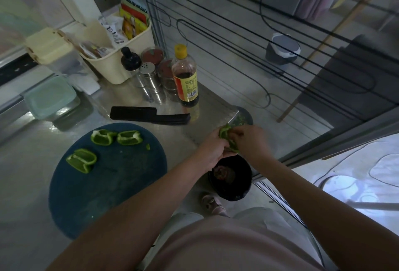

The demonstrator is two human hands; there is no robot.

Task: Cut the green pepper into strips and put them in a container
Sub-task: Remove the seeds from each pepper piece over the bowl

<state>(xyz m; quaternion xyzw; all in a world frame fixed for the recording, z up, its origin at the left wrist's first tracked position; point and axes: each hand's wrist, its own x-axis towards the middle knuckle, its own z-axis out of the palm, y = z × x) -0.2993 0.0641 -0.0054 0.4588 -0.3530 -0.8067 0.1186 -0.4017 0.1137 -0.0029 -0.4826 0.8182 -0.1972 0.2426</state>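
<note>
Your left hand [212, 148] and right hand [251, 141] both pinch a green pepper piece [225, 133] right of centre, over the black bin [246, 186]. Loosen either grip and it could drop in; three other pieces [127, 137] lie on the cutting board [121, 184], centre left.

Cutting board [108, 195] sat on the counter [21, 184]. Two pepper pieces [129, 137] lay side by side at its far edge, third piece [81, 159] nearer, to the left. Knife [149, 115] lay just behind the board, bottle [185, 76] behind the knife's right end, shakers [149, 74] left of the bottle. Left hand [212, 150] and right hand [252, 141] held a fourth piece [227, 139] right of the board, above the bin [239, 193].
</note>
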